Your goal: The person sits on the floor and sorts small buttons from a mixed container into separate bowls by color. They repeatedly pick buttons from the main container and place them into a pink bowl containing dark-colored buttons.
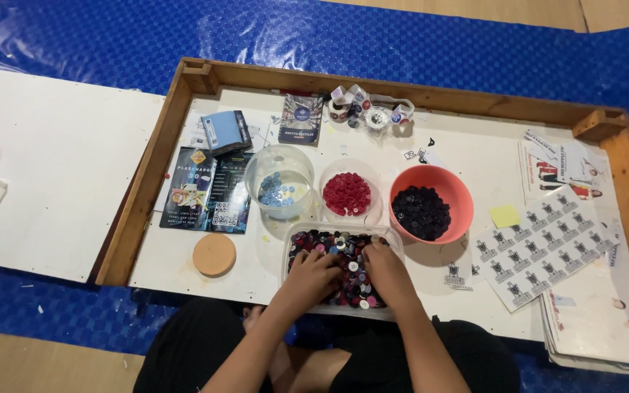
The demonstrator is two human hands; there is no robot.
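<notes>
Clear rectangular tub (pixel 293 251) of mixed buttons (pixel 349 273), at the near edge of the white desk (pixel 183 262), long axis running left to right. Left hand (pixel 313 276) and right hand (pixel 386 271) rest in the buttons, fingers loosely spread among them; whether either grip pinches one cannot be told. Beyond the tub stand a clear bowl (pixel 279 182) of blue buttons, a bowl of red buttons (pixel 346 193) and a pink bowl (pixel 431 205) of dark ones. Buttons appear light, hard and slippery, best pinched at the rim.
</notes>
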